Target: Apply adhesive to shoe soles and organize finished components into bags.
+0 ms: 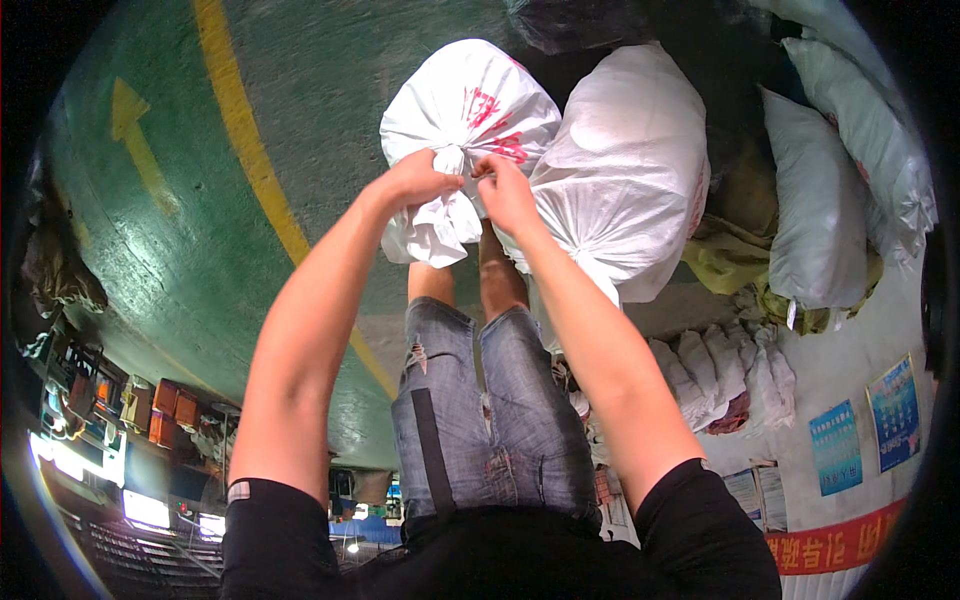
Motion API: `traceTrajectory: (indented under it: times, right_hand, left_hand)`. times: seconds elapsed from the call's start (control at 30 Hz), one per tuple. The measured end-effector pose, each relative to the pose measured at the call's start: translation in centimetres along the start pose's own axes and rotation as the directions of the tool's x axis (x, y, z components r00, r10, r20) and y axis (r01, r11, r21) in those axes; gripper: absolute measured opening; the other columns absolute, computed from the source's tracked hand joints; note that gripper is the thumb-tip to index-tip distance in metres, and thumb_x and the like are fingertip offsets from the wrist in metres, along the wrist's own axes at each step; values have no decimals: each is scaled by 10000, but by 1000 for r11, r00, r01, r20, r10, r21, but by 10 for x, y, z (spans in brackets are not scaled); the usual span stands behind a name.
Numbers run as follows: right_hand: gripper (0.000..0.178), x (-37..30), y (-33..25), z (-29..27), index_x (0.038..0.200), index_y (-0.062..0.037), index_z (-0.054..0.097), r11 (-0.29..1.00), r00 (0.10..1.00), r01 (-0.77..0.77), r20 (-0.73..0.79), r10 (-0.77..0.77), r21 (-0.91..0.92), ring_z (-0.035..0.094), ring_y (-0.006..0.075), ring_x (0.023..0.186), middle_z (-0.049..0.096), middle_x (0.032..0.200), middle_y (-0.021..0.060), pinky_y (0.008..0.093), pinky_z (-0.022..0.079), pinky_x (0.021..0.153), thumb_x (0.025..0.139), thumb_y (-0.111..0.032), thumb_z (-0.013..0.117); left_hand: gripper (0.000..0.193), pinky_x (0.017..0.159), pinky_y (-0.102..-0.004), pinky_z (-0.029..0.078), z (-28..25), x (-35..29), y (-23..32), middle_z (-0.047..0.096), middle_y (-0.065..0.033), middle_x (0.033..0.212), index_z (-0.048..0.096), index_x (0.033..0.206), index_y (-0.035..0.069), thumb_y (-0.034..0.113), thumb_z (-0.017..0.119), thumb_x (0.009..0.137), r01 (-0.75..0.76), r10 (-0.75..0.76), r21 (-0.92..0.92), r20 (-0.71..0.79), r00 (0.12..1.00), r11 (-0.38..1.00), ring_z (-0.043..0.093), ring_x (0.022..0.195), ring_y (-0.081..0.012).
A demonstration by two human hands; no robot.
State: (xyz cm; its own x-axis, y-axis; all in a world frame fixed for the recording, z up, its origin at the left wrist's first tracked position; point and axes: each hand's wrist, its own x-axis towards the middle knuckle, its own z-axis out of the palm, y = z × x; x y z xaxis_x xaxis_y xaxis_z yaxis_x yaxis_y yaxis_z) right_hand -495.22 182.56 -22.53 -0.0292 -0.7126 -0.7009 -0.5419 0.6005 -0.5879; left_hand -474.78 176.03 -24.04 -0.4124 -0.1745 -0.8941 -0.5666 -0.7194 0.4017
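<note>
A full white woven sack (430, 95) with red printing stands on the floor in front of my legs, its mouth gathered and twisted into a neck. My left hand (425, 178) is closed around the left side of that neck, where loose white cloth hangs down below the fingers. On the right side of the neck, my right hand (507, 195) has its fingers curled in a pinch at the gathered material; exactly what lies between the fingertips is hidden. Touching it on the right is a second, larger white sack (635, 150), its mouth also gathered.
Two more filled white sacks (818, 205) lean at the far right by the wall, over yellowish cloth (730, 255). A dark plastic bundle (575, 22) lies beyond. Several white bags (700, 375) line the wall. Green floor (215, 300) with a yellow line (240, 120) stretches left.
</note>
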Motion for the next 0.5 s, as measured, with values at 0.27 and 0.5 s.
traceTrajectory:
  times: [0.27, 0.5]
  right_hand:
    - [235, 66, -37, -77, 1125, -19, 672, 911, 839, 321, 524, -146, -260, 752, 245, 847, 770, 972, 120, 393, 588, 732, 950, 5, 517]
    - [245, 96, -73, -88, 1114, -25, 699, 804, 760, 410, 648, -41, -430, 741, 307, 932, 774, 996, 165, 426, 558, 838, 954, -44, 516]
  left_hand:
    - [639, 1088, -408, 511, 48, -26, -52, 690, -204, 1395, 497, 1553, -3, 258, 703, 1007, -225, 175, -106, -355, 919, 969, 677, 1269, -307]
    - [533, 916, -325, 559, 38, -28, -47, 699, -26, 1250, 524, 1555, 45, 288, 656, 1100, -89, 97, -726, -31, 995, 682, 662, 1073, -118]
